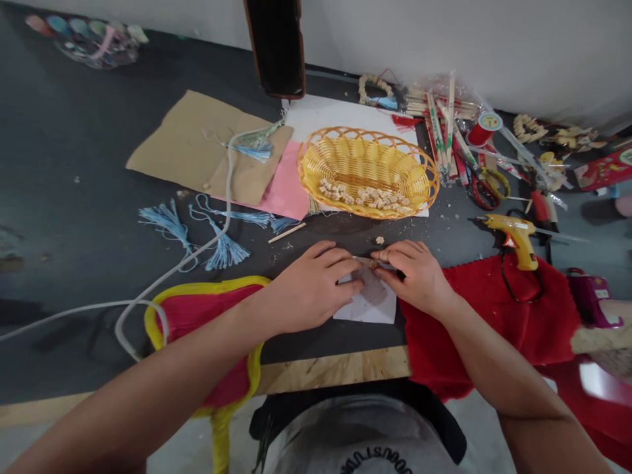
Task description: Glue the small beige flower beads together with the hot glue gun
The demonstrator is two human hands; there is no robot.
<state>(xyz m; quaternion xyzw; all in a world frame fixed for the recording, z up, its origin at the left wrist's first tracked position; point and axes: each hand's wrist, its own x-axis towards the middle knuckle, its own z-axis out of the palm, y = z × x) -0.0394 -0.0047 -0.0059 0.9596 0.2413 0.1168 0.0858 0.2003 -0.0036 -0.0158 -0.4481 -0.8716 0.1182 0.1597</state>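
My left hand (323, 280) is closed, its thumb and fingers pinching the near end of a thin pale piece that looks like a stick (363, 259). Opposite it, my right hand (417, 270) pinches a tiny beige bit (374, 264) at the stick's other end. Both hands are just above a small white paper (372, 306) on the dark table. One loose beige piece (380, 240) lies beyond my fingertips. Farther back stands a yellow woven basket (365, 148) holding many small beige pieces (382, 198). My fingers hide much of what they grip.
Blue tassels (224, 250) and a short stick (287, 232) lie left. A white cable (185, 266) crosses there. Right are a yellow glue gun (516, 238), scissors (488, 187), red thread (484, 128) and red cloth (494, 309). A phone (276, 49) overhangs the back.
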